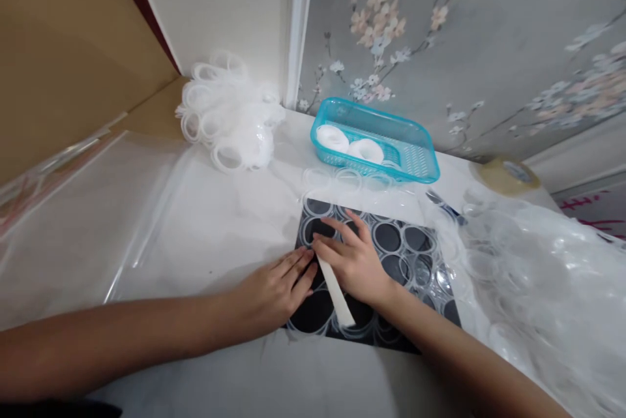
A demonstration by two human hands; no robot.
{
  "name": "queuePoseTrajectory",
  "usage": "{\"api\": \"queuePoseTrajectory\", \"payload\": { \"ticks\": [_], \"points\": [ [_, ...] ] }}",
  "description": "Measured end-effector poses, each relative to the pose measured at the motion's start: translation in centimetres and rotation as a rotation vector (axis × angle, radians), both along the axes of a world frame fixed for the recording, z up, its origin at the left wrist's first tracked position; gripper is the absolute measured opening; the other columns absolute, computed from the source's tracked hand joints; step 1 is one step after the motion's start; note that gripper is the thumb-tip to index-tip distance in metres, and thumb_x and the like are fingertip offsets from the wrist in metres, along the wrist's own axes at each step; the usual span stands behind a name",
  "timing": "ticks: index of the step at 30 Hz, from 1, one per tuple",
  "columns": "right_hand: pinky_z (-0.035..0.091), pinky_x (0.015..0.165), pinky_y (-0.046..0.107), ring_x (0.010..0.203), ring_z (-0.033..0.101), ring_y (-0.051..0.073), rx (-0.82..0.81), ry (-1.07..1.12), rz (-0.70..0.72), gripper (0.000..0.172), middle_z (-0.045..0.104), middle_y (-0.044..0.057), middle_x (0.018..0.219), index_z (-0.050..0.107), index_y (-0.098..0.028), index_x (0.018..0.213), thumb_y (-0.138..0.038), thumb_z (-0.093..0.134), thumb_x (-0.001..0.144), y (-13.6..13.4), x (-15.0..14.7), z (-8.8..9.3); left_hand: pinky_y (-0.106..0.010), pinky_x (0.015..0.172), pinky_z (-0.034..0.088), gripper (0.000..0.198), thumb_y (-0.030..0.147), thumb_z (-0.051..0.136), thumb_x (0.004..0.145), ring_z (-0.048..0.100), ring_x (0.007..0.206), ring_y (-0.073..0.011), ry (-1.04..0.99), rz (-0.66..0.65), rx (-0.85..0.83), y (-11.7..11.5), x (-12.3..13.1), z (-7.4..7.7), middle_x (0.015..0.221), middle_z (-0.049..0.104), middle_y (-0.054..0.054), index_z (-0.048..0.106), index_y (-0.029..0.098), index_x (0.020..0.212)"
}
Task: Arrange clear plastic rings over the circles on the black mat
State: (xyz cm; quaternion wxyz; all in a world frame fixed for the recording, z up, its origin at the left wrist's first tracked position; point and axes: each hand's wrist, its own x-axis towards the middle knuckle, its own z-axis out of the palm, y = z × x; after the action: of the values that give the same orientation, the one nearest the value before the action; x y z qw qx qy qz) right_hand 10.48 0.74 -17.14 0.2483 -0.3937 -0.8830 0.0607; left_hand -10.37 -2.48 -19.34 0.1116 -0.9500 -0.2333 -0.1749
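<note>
My right hand (353, 260) grips a flat white stick (336, 292) whose tip presses on a clear plastic film with ring shapes (405, 255), which lies over a black mat (313, 313). My left hand (274, 291) rests flat beside it, fingers stretched out, holding down the left edge of the film and mat. The two hands touch at the fingertips.
A turquoise plastic basket (415, 164) with white round pieces (349, 144) stands behind the mat. A heap of clear plastic rings (227, 111) lies at the back left. More ringed film (528, 274) is piled on the right, near a tape roll (506, 173).
</note>
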Motion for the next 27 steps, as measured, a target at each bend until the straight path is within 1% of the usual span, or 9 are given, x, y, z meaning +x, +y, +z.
{"api": "queuePoseTrajectory", "payload": {
  "ticks": [2,5,7,9,11,14,18,22,27],
  "points": [
    [0.023,0.109,0.056,0.113,0.054,0.026,0.107,0.054,-0.165,0.024,0.072,0.001,0.098,0.065,-0.030,0.097,-0.014,0.050,0.088,2.0,1.2,1.5,-0.038,0.098,0.047,0.033,0.022,0.044,0.095,0.056,0.116,-0.0288,-0.014,-0.001,-0.003,0.1,-0.1,0.0,0.120,0.061,-0.022,0.056,0.000,0.117],
    [0.031,0.102,0.056,0.106,0.055,0.028,0.264,0.282,-0.601,0.017,0.069,0.006,0.092,0.067,-0.026,0.092,-0.021,0.051,0.089,4.2,3.5,4.0,-0.035,0.099,0.047,0.032,0.022,0.042,0.096,0.056,0.116,-0.0256,-0.036,-0.026,-0.068,0.6,-0.4,0.4,0.119,0.062,-0.019,0.058,0.002,0.115],
    [0.038,0.096,0.052,0.102,0.056,0.028,0.232,0.397,-0.707,0.017,0.068,0.008,0.091,0.068,-0.023,0.089,-0.026,0.052,0.089,3.9,4.6,4.6,-0.035,0.096,0.049,0.031,0.024,0.042,0.096,0.059,0.112,-0.0236,-0.077,-0.051,-0.135,1.1,-0.5,1.1,0.116,0.064,-0.016,0.060,0.005,0.111],
    [0.043,0.091,0.046,0.097,0.058,0.026,0.050,0.433,-0.588,0.016,0.068,0.007,0.089,0.069,-0.022,0.086,-0.028,0.054,0.088,2.2,4.9,3.8,-0.036,0.091,0.051,0.030,0.028,0.044,0.095,0.062,0.104,-0.0236,-0.135,-0.063,-0.179,1.5,-0.4,1.8,0.111,0.066,-0.015,0.061,0.007,0.108],
    [0.047,0.087,0.041,0.095,0.059,0.024,-0.202,0.457,-0.429,0.014,0.069,0.005,0.087,0.069,-0.023,0.085,-0.028,0.056,0.087,0.2,4.4,2.1,-0.039,0.090,0.051,0.033,0.033,0.046,0.094,0.060,0.107,-0.0256,-0.160,-0.093,-0.195,1.6,0.0,2.4,0.113,0.065,-0.016,0.060,0.008,0.110],
    [0.048,0.086,0.039,0.094,0.061,0.023,-0.404,0.541,-0.401,0.014,0.070,0.005,0.085,0.069,-0.023,0.081,-0.030,0.058,0.086,-1.8,3.5,-0.4,-0.042,0.100,0.043,0.047,0.044,0.046,0.093,0.049,0.123,-0.0297,-0.075,-0.185,-0.199,1.4,1.3,2.5,0.129,0.054,-0.019,0.056,0.007,0.120],
    [0.045,0.093,0.043,0.100,0.060,0.025,-0.437,0.585,-0.447,0.016,0.071,0.006,0.087,0.070,-0.023,0.081,-0.033,0.058,0.085,-2.0,3.3,-1.2,-0.042,0.106,0.034,0.067,0.059,0.038,0.091,0.042,0.129,-0.0325,0.031,-0.139,-0.226,1.3,3.2,1.7,0.135,0.047,-0.024,0.051,0.003,0.126],
    [0.044,0.095,0.045,0.102,0.060,0.025,-0.451,0.575,-0.428,0.013,0.072,0.004,0.086,0.070,-0.024,0.081,-0.029,0.059,0.085,-1.7,3.6,-0.9,-0.043,0.106,0.032,0.069,0.060,0.032,0.092,0.043,0.128,-0.0328,0.071,-0.081,-0.258,1.6,3.9,1.1,0.134,0.049,-0.024,0.050,0.003,0.128],
    [0.044,0.093,0.045,0.105,0.059,0.026,-0.424,0.581,-0.427,0.013,0.073,0.004,0.086,0.070,-0.025,0.081,-0.029,0.058,0.085,-1.9,3.5,-1.2,-0.043,0.106,0.032,0.069,0.059,0.032,0.093,0.044,0.127,-0.0334,0.107,-0.096,-0.229,1.8,3.8,1.2,0.136,0.046,-0.025,0.050,0.002,0.127]
  ]
}}
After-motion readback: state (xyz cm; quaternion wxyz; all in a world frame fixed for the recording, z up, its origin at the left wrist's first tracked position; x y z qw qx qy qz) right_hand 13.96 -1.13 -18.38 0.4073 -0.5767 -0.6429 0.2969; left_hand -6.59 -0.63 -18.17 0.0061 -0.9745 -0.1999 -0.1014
